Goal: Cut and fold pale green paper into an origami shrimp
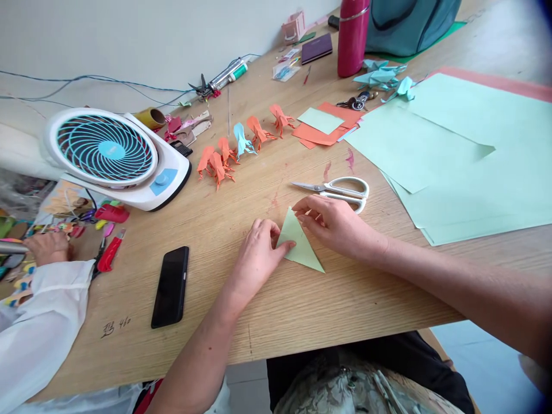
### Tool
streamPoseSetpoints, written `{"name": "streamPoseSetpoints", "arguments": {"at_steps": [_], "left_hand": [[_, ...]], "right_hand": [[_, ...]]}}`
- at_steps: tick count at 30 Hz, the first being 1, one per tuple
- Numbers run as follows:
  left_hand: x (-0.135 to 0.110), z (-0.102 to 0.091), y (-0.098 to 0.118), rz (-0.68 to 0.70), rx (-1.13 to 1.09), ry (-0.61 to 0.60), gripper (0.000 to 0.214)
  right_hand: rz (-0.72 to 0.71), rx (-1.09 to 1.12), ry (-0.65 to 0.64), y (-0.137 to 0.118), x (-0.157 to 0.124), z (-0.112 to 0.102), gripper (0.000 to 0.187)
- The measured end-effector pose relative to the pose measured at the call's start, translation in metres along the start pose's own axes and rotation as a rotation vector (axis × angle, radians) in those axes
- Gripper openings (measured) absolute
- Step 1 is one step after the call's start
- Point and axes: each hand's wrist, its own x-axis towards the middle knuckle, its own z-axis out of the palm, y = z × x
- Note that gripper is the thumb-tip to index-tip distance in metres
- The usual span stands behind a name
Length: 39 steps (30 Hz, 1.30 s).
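A light green sheet of paper (pixel 302 248), folded into a triangle, lies on the wooden table in front of me. My left hand (pixel 259 253) grips its left side, the thumb on top and the other fingers behind the edge. At the upper corner, my right hand (pixel 321 221) has its fingers curled together near the paper's tip; whether they pinch it is hard to make out. Just beyond my right hand lie scissors (pixel 340 190) with white handles, blades pointing left.
Several orange folded-paper figures (pixel 261 133) stand behind the paper. Large pale green sheets (pixel 466 167) cover the right side. A black phone (pixel 170 287) and a white fan (pixel 107 152) are on the left, where another person's hand (pixel 49 247) rests. A pink bottle (pixel 352 40) stands at the back.
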Motion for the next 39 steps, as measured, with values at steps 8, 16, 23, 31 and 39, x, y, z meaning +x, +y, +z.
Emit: {"name": "streamPoseSetpoints", "arguments": {"at_steps": [8,16,23,31,39], "left_hand": [[0.003,0.010,0.001,0.035,-0.875,0.066,0.031],[0.004,0.020,-0.007,0.057,-1.004,0.097,0.023],[0.002,0.018,-0.008,0.098,-0.839,0.237,0.035],[0.001,0.019,-0.005,-0.001,-1.022,0.375,0.036],[0.005,0.015,-0.010,0.037,-0.984,0.377,0.035]], "right_hand": [[0.266,0.307,0.022,0.000,0.005,-0.007,0.030],[0.250,0.228,-0.230,-0.008,-0.002,-0.003,0.036],[0.255,0.187,-0.276,-0.008,-0.004,-0.001,0.037],[0.252,0.147,-0.336,-0.005,-0.005,0.002,0.038],[0.256,0.081,-0.438,-0.007,-0.007,0.002,0.030]]}}
